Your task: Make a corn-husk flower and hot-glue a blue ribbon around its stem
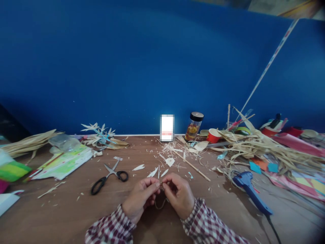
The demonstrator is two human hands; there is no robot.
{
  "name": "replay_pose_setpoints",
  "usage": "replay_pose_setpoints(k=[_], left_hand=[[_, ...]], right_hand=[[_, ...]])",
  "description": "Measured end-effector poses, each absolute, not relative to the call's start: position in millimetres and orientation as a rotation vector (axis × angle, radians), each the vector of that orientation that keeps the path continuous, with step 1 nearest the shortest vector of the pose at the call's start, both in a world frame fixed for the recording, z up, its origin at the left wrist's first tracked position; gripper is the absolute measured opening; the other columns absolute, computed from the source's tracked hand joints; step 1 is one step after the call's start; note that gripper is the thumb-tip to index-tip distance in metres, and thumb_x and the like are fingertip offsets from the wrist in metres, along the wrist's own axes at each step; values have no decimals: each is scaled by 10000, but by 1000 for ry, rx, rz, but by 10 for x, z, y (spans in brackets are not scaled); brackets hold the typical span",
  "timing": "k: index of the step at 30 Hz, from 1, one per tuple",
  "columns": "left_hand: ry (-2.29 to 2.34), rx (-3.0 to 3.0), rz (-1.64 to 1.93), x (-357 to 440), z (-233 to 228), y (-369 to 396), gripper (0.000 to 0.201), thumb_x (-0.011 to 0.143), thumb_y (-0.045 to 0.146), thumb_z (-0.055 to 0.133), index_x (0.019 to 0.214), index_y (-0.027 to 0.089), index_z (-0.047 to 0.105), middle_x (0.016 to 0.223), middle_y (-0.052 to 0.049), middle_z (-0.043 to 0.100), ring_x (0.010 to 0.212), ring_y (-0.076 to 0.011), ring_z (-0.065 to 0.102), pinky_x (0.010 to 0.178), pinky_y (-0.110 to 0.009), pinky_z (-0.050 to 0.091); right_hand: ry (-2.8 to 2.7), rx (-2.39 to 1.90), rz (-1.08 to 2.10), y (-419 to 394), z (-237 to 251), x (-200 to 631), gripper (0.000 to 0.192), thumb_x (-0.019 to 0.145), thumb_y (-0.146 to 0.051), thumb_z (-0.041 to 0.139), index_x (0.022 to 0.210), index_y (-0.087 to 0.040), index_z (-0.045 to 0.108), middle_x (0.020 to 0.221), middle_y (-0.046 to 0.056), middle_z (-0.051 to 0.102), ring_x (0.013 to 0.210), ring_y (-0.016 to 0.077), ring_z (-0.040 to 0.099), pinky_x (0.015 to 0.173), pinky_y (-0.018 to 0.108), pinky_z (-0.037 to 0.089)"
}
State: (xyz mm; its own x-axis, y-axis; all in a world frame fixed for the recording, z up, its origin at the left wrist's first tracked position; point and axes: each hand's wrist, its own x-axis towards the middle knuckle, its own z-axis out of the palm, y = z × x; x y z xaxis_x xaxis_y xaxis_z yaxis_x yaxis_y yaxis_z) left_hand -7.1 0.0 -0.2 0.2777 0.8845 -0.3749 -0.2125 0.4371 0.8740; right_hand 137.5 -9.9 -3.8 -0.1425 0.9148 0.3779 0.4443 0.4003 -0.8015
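Jar (pixel 194 126) w/ amber contents, red cup (pixel 213 136) maybe empty

Between the fingertips of the left hand (pixel 141 198) and right hand (pixel 177 195): something tiny, too small to make out. Thin strand (pixel 160 205) looping beneath, mostly hidden behind the palms. Both forearms in checked sleeves (pixel 111 228) cut off by the bottom edge. Upright card (pixel 167 127) at the wall: face blurred out, unreadable. Jar (pixel 194 127) contents indistinct, label too small to read. Glue gun (pixel 251 191) cord cut off at the lower edge. Coloured paper (pixel 10 171) and a white sheet (pixel 7 200) on the counter (pixel 63 217) clipped by the left edge. Red containers (pixel 273 128) at far right half buried under straw strips (pixel 261 147), details blurred.
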Motion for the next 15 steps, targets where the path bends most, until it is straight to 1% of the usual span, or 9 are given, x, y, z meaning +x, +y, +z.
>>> replay_pose_setpoints(k=[6,15], left_hand=[[950,767,876,-59,-14,-16,204,627,305,666,678,145,551,564,50,511,446,-29,415,419,-145,321],[1032,779,871,-40,7,-18,219,610,325,670,644,139,559,543,50,507,437,-32,408,430,-155,320]], right_hand=[[-1764,-1179,669,-108,-30,1374,92,778,-187,463,798,-177,552,676,5,549,538,102,479,498,210,368],[-1759,-1204,673,-104,-57,1369,84,772,-179,470,780,-178,553,645,-3,538,527,101,464,484,205,361]])
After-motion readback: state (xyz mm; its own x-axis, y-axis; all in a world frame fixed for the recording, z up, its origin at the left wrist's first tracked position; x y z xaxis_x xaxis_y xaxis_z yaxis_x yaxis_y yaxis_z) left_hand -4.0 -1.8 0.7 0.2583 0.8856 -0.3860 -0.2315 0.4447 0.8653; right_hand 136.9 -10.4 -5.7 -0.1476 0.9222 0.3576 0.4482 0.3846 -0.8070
